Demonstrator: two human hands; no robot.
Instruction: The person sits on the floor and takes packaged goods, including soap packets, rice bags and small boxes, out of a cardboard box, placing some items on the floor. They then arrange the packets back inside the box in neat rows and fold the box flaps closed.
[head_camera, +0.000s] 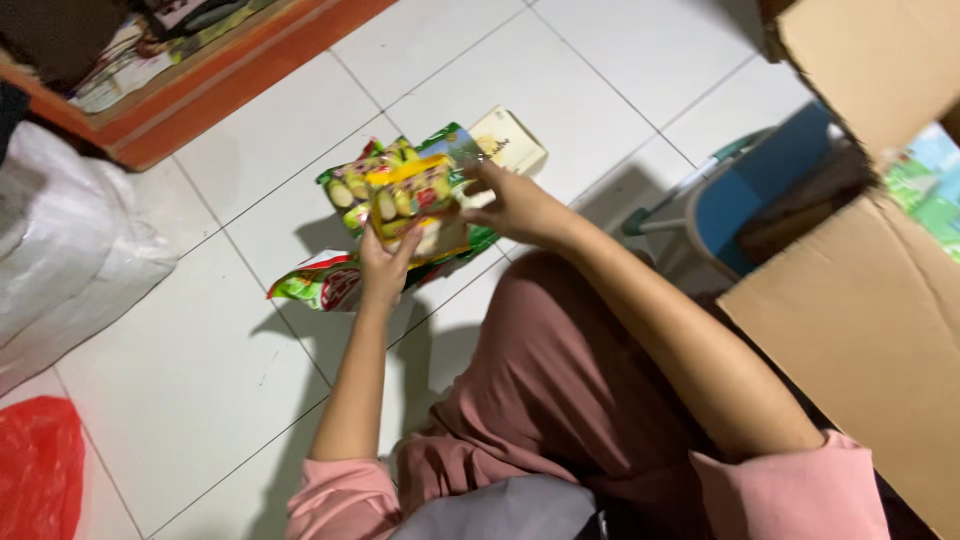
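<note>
Both hands hold a yellow and green snack packet (412, 192) above the white tiled floor. My left hand (385, 262) grips its lower edge from beneath. My right hand (515, 205) pinches its right side near the top. Under the packet lie more green packets (345, 180) and a red and green one (322, 283) on the floor. A small cream box (512, 140) lies just beyond my right hand.
An open cardboard box (860, 310) stands at the right, with a blue chair (760, 190) behind it. A white plastic bag (70, 240) and a red bag (38, 465) lie at the left. An orange wooden ledge (220, 90) runs along the top left.
</note>
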